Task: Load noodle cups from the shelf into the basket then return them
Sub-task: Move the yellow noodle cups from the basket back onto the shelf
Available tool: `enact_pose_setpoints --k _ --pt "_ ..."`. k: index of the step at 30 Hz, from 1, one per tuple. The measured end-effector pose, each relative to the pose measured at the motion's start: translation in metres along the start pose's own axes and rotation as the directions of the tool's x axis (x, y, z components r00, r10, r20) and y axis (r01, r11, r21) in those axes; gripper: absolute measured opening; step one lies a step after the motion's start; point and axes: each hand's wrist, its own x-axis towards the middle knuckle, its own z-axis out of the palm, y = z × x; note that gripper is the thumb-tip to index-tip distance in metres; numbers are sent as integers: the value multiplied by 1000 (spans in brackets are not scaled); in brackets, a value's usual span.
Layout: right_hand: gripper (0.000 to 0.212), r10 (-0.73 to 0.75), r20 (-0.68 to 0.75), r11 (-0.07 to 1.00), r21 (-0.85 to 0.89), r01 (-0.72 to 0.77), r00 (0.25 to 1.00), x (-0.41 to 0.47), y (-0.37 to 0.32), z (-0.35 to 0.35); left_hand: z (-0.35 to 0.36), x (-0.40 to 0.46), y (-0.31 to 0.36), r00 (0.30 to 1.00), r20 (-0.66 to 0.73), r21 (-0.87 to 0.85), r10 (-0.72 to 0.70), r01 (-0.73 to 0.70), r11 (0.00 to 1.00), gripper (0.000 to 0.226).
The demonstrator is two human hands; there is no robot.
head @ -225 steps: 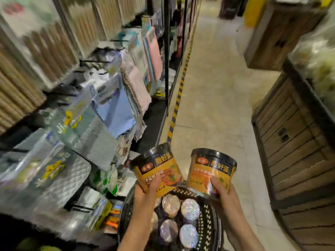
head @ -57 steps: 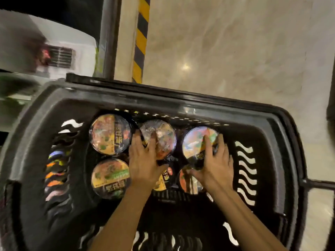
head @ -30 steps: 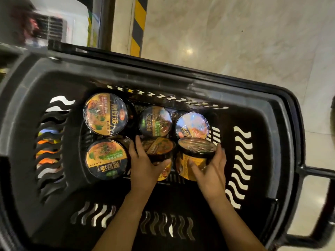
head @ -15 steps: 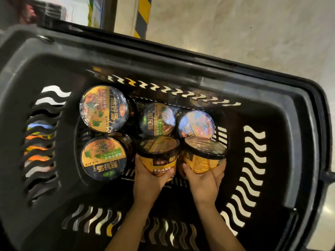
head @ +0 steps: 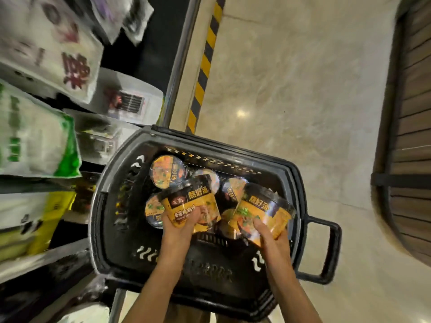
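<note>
1. Noodle cups gripped one per hand above the black basket (head: 300, 183): left hand (head: 180, 221) wrapped around the lower wall of the left cup (head: 191, 202), right hand (head: 268, 231) wrapped around the base of the right cup (head: 262, 209), both tilted, lids pointing away.
2. Likely light for their bulk, thin-walled and sheathed in glossy film; probably slippery under a pinch and easily dented if squeezed hard. Best taken around the lower wall with fingers and thumb on opposite sides, clear of the foil lid, which looks the weakest part.
3. Below and beyond the hands, more cups standing lid-up on the basket floor, among them one at far left (head: 168, 171) and one at near left (head: 154, 209), packed close together; count unclear, several hidden behind the raised pair.
4. Basket handle (head: 326, 250) jutting right over pale floor (head: 291, 89).
5. Farther left, blurred shelf (head: 46, 257) stacked with bagged goods; noodle slot not identifiable.
6. Beyond, yellow-black striped tape (head: 205, 64) running along the aisle.
</note>
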Motion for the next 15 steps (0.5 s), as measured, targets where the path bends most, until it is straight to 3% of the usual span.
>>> enact_pose_setpoints --k 3,6,11,13,15 --pt "105 -44 78 996 76 38 996 -60 -42 -13 -15 -58 47 998 13 -47 54 -53 997 109" --pt "84 -136 156 988 101 121 978 -123 -83 -24 -32 -114 92 996 12 -104 91 -89 991 111" --pt "54 -229 161 951 247 185 960 -221 -127 -38 -65 -202 146 978 74 -211 194 -175 962 49" --pt "47 -243 171 941 279 189 955 -255 -136 -44 -80 -235 161 971 109 -260 211 -177 949 43" --pt "57 -270 205 929 312 199 941 -281 -143 -46 -96 -270 178 950 144 -310 276 -221 924 42"
